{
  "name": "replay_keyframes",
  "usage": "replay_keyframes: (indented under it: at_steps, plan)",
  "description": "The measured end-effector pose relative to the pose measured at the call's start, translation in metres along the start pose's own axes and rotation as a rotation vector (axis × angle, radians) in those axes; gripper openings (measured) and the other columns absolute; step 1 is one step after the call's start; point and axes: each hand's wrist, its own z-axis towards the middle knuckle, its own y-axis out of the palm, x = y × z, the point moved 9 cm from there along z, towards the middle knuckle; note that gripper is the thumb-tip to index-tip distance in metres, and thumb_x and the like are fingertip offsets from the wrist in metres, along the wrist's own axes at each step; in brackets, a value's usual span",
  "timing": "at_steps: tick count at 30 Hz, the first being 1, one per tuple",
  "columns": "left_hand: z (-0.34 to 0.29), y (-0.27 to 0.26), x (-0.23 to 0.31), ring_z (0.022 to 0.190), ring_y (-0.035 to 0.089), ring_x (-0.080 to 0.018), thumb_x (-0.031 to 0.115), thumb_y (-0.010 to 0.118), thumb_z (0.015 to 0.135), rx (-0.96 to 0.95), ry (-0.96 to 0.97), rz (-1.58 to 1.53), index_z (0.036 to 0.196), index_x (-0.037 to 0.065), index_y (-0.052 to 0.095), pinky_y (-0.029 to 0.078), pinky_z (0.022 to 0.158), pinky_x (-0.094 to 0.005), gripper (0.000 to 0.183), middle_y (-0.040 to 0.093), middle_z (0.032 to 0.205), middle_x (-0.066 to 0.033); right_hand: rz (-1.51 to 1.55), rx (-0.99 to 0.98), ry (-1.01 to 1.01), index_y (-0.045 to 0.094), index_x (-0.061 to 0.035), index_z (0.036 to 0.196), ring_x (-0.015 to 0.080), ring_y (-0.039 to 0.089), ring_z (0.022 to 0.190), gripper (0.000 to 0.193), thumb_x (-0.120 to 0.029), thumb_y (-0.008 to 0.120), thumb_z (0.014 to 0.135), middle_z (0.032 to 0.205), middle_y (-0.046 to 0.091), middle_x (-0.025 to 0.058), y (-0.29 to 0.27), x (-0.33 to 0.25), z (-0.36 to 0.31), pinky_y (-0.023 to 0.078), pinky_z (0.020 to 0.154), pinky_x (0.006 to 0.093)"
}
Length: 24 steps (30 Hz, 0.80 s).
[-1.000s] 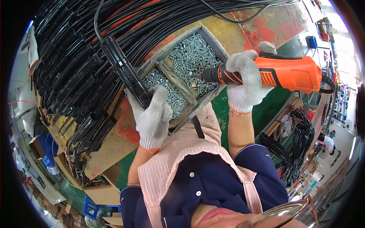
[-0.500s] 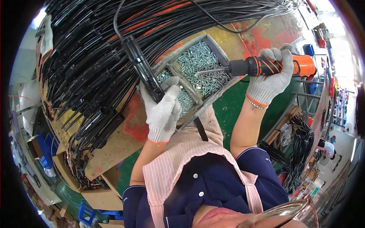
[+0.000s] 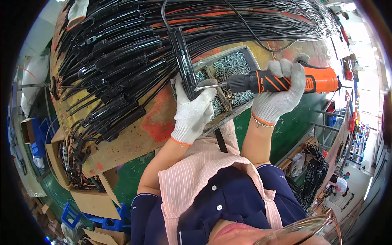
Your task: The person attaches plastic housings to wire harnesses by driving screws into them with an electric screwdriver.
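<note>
Two hands: both gloved, over the bench's near edge.
Left hand: closed around the black bar.
Right hand: wrapped around the orange driver, bit touching the bar.
Tray: screws, behind the hands.
Far: black cables piled across the bench.

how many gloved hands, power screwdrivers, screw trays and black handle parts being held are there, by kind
gloved hands: 2, left hand and right hand
orange power screwdriver: 1
screw tray: 1
held black handle part: 1
total: 5
</note>
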Motion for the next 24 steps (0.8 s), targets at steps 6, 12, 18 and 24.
replay_keyframes:
  at_steps: [6,12,18,24]
  plan:
    - [0.006,0.003,-0.002,0.046,0.051,-0.0083,-0.002,0.063,0.086,-0.022,0.012,-0.008,0.147,0.017,0.012,0.038,0.035,-0.0217,0.082,0.066,0.099,-0.0076,-0.138,-0.211,-0.084,0.045,-0.0009,0.118,0.0078,0.032,0.060,0.032,-0.003,0.057,0.088,0.067,0.034,-0.0020,0.030,-0.011,-0.014,0.032,0.057,0.0236]
    - [0.003,-0.001,-0.007,0.046,0.050,-0.0082,0.001,0.065,0.085,0.031,0.001,0.017,0.147,0.015,0.010,0.037,0.035,-0.0219,0.084,0.065,0.096,-0.0061,-0.354,-0.326,-0.176,0.038,-0.0008,0.130,0.0091,0.037,0.057,0.046,-0.003,0.056,0.087,0.068,0.041,0.0007,0.072,-0.021,-0.038,0.035,0.055,0.0255]
    - [0.004,-0.004,-0.016,0.065,0.058,-0.0092,-0.005,0.060,0.087,-0.011,-0.029,0.017,0.145,0.021,0.020,0.048,0.046,-0.0207,0.075,0.059,0.100,-0.0038,-0.451,-0.346,-0.107,0.037,-0.0064,0.123,0.0203,0.056,0.056,0.053,0.011,0.058,0.078,0.068,0.055,0.0069,0.081,-0.014,-0.041,0.050,0.057,0.0347]
    - [0.007,-0.006,-0.017,0.065,0.058,-0.0092,-0.003,0.062,0.088,-0.040,0.005,-0.068,0.144,0.019,0.021,0.048,0.049,-0.0207,0.073,0.059,0.099,-0.0042,-0.428,-0.358,-0.077,0.038,-0.0070,0.119,0.0199,0.055,0.055,0.050,0.011,0.057,0.076,0.066,0.054,0.0070,0.083,-0.003,-0.036,0.050,0.056,0.0346]
